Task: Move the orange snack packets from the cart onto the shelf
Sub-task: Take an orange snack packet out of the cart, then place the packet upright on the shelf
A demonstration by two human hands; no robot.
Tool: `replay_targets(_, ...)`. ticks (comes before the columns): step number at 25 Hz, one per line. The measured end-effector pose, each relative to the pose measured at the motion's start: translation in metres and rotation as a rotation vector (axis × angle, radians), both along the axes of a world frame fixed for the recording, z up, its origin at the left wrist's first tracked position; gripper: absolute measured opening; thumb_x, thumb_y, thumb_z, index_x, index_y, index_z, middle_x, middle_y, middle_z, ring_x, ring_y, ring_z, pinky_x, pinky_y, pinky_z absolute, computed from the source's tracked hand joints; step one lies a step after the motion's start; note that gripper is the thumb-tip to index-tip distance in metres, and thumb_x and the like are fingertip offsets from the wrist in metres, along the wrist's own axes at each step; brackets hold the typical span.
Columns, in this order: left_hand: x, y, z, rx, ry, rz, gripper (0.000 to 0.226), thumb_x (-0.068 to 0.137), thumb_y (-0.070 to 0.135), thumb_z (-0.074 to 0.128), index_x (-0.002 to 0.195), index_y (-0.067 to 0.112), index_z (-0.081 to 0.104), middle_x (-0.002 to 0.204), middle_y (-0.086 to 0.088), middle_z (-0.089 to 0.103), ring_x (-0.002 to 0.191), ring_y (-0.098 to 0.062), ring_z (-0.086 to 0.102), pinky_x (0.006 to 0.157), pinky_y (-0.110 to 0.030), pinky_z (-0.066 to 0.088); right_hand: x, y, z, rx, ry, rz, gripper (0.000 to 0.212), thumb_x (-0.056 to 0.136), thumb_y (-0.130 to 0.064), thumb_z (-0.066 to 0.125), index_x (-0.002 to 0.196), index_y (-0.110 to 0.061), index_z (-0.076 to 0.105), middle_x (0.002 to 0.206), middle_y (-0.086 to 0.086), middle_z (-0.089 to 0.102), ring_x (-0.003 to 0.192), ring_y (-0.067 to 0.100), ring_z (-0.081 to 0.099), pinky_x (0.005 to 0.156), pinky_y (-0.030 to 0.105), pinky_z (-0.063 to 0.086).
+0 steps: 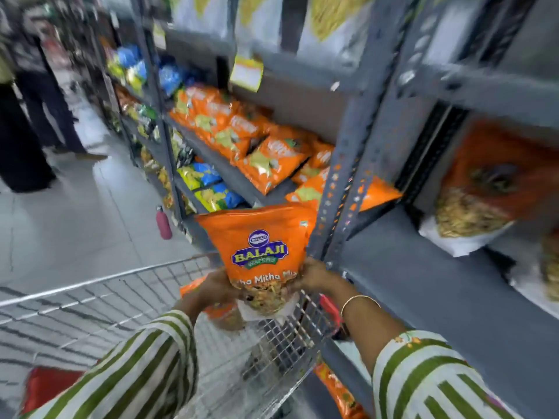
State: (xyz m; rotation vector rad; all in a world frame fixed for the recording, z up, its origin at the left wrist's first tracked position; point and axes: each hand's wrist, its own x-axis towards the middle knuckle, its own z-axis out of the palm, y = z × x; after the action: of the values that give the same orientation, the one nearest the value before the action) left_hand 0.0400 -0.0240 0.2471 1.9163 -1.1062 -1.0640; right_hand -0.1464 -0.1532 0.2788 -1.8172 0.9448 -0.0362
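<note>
Two hands hold one orange snack packet (260,246) upright above the wire cart (90,300). The left hand (216,287) grips its lower left corner and the right hand (314,275) grips its lower right corner, fingers closed on the clear bottom part where the mix shows through. The packet carries a blue and yellow "Balaji Wafers" logo and sits just in front of the grey slotted upright (341,182) of the shelf (438,282), its top edge near the shelf level where more orange packets lie.

Another orange packet (222,311) lies in the cart directly under the left hand, partly hidden by it. On the shelf to the left of the upright, a row of orange packets (242,131) lies overlapping, running away from the camera. To the right of the upright the near shelf board is bare grey, with a large orange bag (490,182) standing at its back. Below the shelf edge, close to the cart's right corner, one more orange pack (338,391) shows on a lower level.

Both forearms wear green and white striped sleeves (145,367), and a thin gold bangle (358,300) circles the right wrist. A dark red bottle (163,222) stands on the floor by the shelving. Blue and yellow packets (211,189) fill the lower level further along the aisle.
</note>
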Motion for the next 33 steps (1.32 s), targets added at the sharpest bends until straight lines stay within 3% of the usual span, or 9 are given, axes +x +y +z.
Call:
replay_targets(3,-0.003,-0.022,0.042,0.020,-0.107,-0.124,0.071,0.059,0.016,0.075,0.122,-0.004,0.050,0.129,-0.018,0.056,0.113,-0.027,0.058,0.098,-0.039,0.047,-0.034,0.003,0.061,-0.137,-0.036,0.005,0.055,0.070,-0.003,0.076,0.121,-0.002,0.056,0.121,0.004,0.059,0.112,0.015,0.054,0.081,0.001,0.044)
replay_targets(7,-0.043,-0.052,0.089,0.066,-0.164,-0.200,0.077,0.043,0.026,0.071,0.111,-0.007,0.055,0.091,-0.019,0.061,0.067,-0.023,0.057,0.057,-0.028,0.050,-0.090,0.001,0.104,-0.191,-0.051,-0.071,0.055,0.068,-0.008,0.078,0.120,-0.008,0.058,0.119,-0.004,0.059,0.111,0.010,0.053,0.079,0.001,0.044)
replay_targets(11,-0.117,-0.076,0.123,0.059,-0.164,-0.392,0.055,0.062,0.017,0.072,0.113,0.004,0.053,0.065,0.002,0.053,0.041,0.002,0.051,0.038,-0.011,0.041,-0.154,-0.029,0.094,-0.220,-0.050,-0.140,0.071,0.052,-0.031,0.086,0.117,-0.021,0.060,0.128,0.008,0.062,0.120,0.023,0.055,0.107,0.043,0.041)
replay_targets(13,-0.141,-0.100,0.120,0.039,-0.143,-0.373,0.039,0.078,0.006,0.064,0.115,0.000,0.053,0.072,-0.002,0.056,0.050,0.000,0.051,0.041,-0.012,0.044,-0.186,-0.034,0.094,-0.234,-0.075,-0.203,0.075,0.041,-0.045,0.087,0.110,-0.031,0.060,0.128,0.007,0.062,0.118,0.023,0.057,0.104,0.044,0.044)
replay_targets(16,-0.174,-0.136,0.115,0.061,-0.029,-0.397,0.045,0.078,0.005,0.067,0.120,0.006,0.052,0.112,-0.014,0.060,0.094,-0.022,0.060,0.075,-0.032,0.054,-0.215,-0.024,0.112,-0.198,-0.159,-0.401,0.062,0.064,-0.013,0.081,0.120,-0.015,0.055,0.129,0.011,0.059,0.118,0.025,0.056,0.101,0.035,0.044)
replay_targets(19,-0.196,-0.168,0.114,0.048,-0.030,-0.435,0.059,0.074,0.007,0.072,0.127,0.004,0.047,0.131,-0.016,0.054,0.119,-0.031,0.051,0.089,-0.040,0.050,-0.240,-0.040,0.099,-0.182,-0.229,-0.527,0.058,0.068,-0.002,0.076,0.121,-0.005,0.054,0.126,0.013,0.061,0.113,0.024,0.058,0.094,0.033,0.046)
replay_targets(24,-0.213,-0.209,0.104,0.004,-0.014,-0.435,0.068,0.070,0.009,0.075,0.130,0.010,0.042,0.134,-0.014,0.051,0.113,-0.028,0.049,0.084,-0.040,0.050,-0.250,-0.072,0.076,-0.190,-0.317,-0.623,0.055,0.067,0.002,0.075,0.119,-0.001,0.057,0.124,0.018,0.062,0.103,0.022,0.061,0.081,0.022,0.054)
replay_targets(28,-0.220,-0.224,0.093,-0.033,-0.054,-0.415,0.057,0.070,0.010,0.075,0.121,0.010,0.049,0.122,-0.012,0.059,0.103,-0.025,0.053,0.086,-0.042,0.052,-0.254,-0.085,0.065,-0.139,-0.325,-0.688,0.057,0.065,-0.001,0.077,0.119,-0.004,0.057,0.125,0.017,0.061,0.113,0.031,0.060,0.099,0.045,0.047)
replay_targets(33,-0.223,-0.227,0.089,-0.057,-0.090,-0.415,0.037,0.074,0.009,0.071,0.107,0.016,0.054,0.124,-0.014,0.061,0.100,-0.026,0.056,0.085,-0.043,0.053,-0.253,-0.092,0.059,-0.107,-0.348,-0.721,0.055,0.069,-0.003,0.075,0.119,-0.006,0.055,0.128,0.018,0.059,0.117,0.032,0.057,0.102,0.048,0.044)
